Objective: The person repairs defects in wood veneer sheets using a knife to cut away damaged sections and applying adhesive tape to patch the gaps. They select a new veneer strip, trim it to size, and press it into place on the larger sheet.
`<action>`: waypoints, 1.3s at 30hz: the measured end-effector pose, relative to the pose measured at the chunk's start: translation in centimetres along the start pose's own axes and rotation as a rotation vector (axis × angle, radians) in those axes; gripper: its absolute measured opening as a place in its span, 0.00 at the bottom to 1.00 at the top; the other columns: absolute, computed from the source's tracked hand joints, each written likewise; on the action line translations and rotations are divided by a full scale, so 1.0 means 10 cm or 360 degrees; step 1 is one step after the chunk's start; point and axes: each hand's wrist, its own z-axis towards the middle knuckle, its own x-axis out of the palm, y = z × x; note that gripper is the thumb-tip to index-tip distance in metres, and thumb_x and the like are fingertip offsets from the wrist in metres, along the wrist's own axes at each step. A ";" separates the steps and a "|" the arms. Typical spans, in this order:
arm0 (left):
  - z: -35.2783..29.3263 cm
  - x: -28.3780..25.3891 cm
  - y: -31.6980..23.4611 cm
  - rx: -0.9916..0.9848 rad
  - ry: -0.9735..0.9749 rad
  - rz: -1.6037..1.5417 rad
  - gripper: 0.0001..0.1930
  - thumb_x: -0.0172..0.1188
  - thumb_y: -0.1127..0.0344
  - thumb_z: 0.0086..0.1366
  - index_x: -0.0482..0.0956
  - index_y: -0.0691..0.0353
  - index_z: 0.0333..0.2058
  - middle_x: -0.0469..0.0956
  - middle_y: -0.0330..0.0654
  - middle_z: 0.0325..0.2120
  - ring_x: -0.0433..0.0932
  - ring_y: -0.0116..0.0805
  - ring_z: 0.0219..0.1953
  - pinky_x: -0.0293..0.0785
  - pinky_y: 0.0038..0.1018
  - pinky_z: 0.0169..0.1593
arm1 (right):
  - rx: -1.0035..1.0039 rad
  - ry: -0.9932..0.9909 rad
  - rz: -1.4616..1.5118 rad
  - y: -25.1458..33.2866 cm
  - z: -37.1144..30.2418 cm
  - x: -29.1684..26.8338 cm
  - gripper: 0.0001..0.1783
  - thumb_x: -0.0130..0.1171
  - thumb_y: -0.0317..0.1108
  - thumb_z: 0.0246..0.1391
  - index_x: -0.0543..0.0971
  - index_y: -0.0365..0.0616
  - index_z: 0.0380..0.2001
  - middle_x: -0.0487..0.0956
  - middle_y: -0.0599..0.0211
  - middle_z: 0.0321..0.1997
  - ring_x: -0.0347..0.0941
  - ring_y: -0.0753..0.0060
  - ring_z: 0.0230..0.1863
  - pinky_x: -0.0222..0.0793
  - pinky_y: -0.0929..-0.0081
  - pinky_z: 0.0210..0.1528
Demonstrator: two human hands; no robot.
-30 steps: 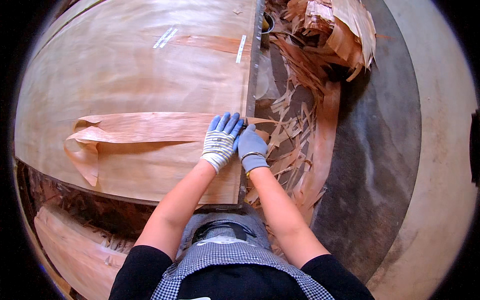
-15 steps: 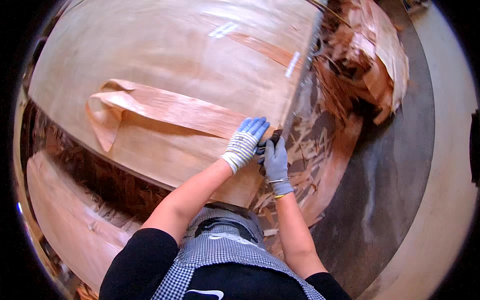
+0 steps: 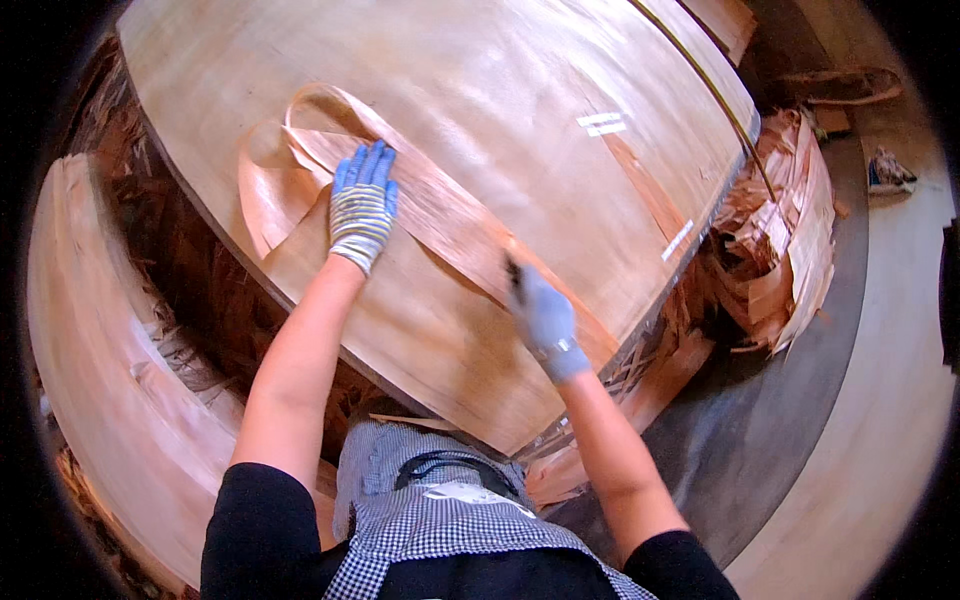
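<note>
A long strip of thin wood veneer [image 3: 440, 205] lies across a large pale veneer sheet [image 3: 470, 90], its far-left end folded over in a loop. My left hand [image 3: 364, 205], in a striped glove with blue fingers, rests on the strip near that loop, fingers stretched out. My right hand [image 3: 545, 315], gloved in grey, is closed and blurred over the strip's nearer part. A small dark object [image 3: 514, 275] juts from its fingers; its kind is unclear. Farther right, a narrow reddish strip [image 3: 645, 185] shows on the sheet, with white tape pieces [image 3: 602, 124] beside it.
Beyond the right edge, a heap of torn veneer [image 3: 785, 230] lies on the dark floor [image 3: 770, 420]. Another stack of pale sheets [image 3: 110, 370] stands at the left, with veneer scraps between. A thin dark rod [image 3: 705, 85] crosses the sheet's far right corner.
My left hand has moved left along the strip toward its looped end. My right hand has come off the right edge to over the strip. The whole view has shifted.
</note>
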 end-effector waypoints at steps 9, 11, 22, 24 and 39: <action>0.05 0.01 -0.04 -0.0004 0.0035 -0.0021 0.23 0.47 0.61 0.58 0.65 0.50 0.53 0.61 0.43 0.55 0.57 0.43 0.58 0.47 0.40 0.60 | -0.0203 0.0220 -0.0628 0.84 1.09 0.66 0.08 0.42 0.33 0.53 0.67 0.42 0.35 0.78 0.52 0.26 0.77 0.54 0.26 0.69 0.54 0.21; 0.01 0.04 0.05 -0.0016 0.0090 0.0066 0.24 0.48 0.58 0.58 0.63 0.51 0.54 0.60 0.43 0.56 0.55 0.44 0.59 0.45 0.40 0.61 | -0.0186 0.0353 -0.0578 0.48 0.58 0.59 0.07 0.42 0.32 0.52 0.66 0.43 0.34 0.78 0.53 0.26 0.77 0.54 0.26 0.69 0.55 0.21; 0.10 -0.12 -0.28 -0.0200 0.0429 0.0281 0.47 0.55 0.34 0.44 0.52 0.54 0.59 0.48 0.44 0.61 0.43 0.49 0.63 0.34 0.48 0.61 | -0.0132 0.0605 -0.0668 -0.75 -0.59 -0.06 0.06 0.43 0.32 0.50 0.67 0.46 0.32 0.77 0.57 0.23 0.75 0.55 0.22 0.68 0.59 0.21; 0.09 -0.09 -0.26 -0.0186 0.0416 0.0304 0.47 0.55 0.35 0.45 0.52 0.54 0.59 0.48 0.43 0.61 0.44 0.48 0.63 0.35 0.48 0.61 | -0.0144 0.0602 -0.0718 -1.05 -0.82 -0.20 0.06 0.44 0.32 0.50 0.67 0.47 0.32 0.77 0.58 0.23 0.75 0.55 0.22 0.68 0.60 0.20; 0.05 -0.10 -0.24 -0.0277 0.0407 0.0162 0.48 0.57 0.35 0.42 0.53 0.53 0.59 0.48 0.41 0.61 0.44 0.46 0.63 0.33 0.49 0.61 | -0.0366 0.0277 -0.0504 -0.99 -0.37 -0.59 0.09 0.48 0.36 0.51 0.70 0.48 0.36 0.73 0.56 0.19 0.72 0.53 0.21 0.66 0.58 0.22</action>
